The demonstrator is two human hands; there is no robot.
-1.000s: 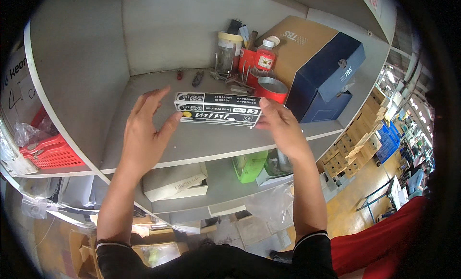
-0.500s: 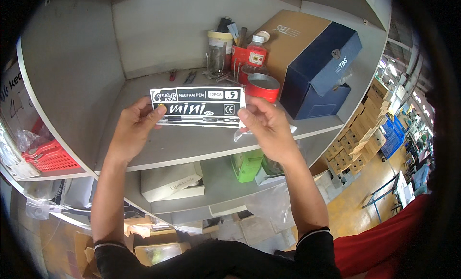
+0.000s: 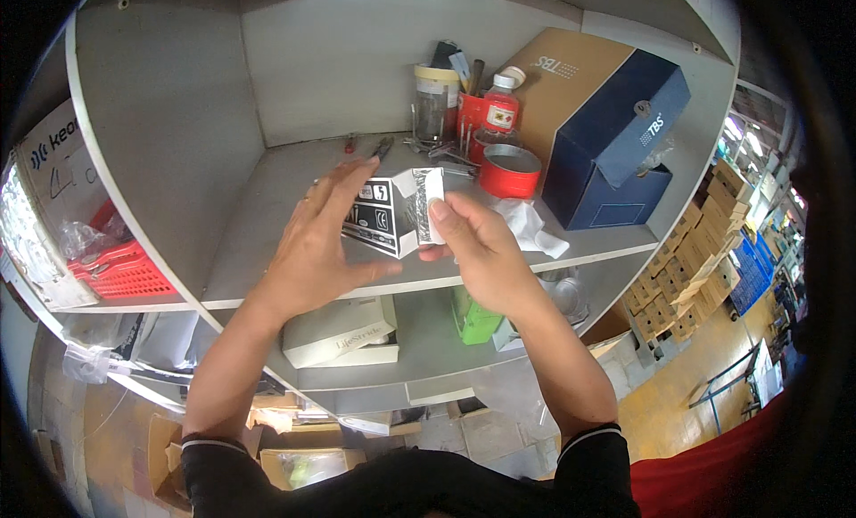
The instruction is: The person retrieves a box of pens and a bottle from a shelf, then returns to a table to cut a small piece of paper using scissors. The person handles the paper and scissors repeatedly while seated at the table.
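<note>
A long black-and-white printed box is held end-on in front of a grey shelf. My left hand lies flat against the box's left side, fingers stretched upward. My right hand grips the near end of the box, thumb pressed on its silvery end flap. Most of the box's length is hidden behind my hands.
On the shelf behind stand a glass jar, a red pot of tools, a red round tin, a blue box, a brown carton and crumpled white paper. A red basket sits left; a white box lies below.
The box, held broadside between both hands before, has turned so its end faces me. Both hands have come closer together around it.
</note>
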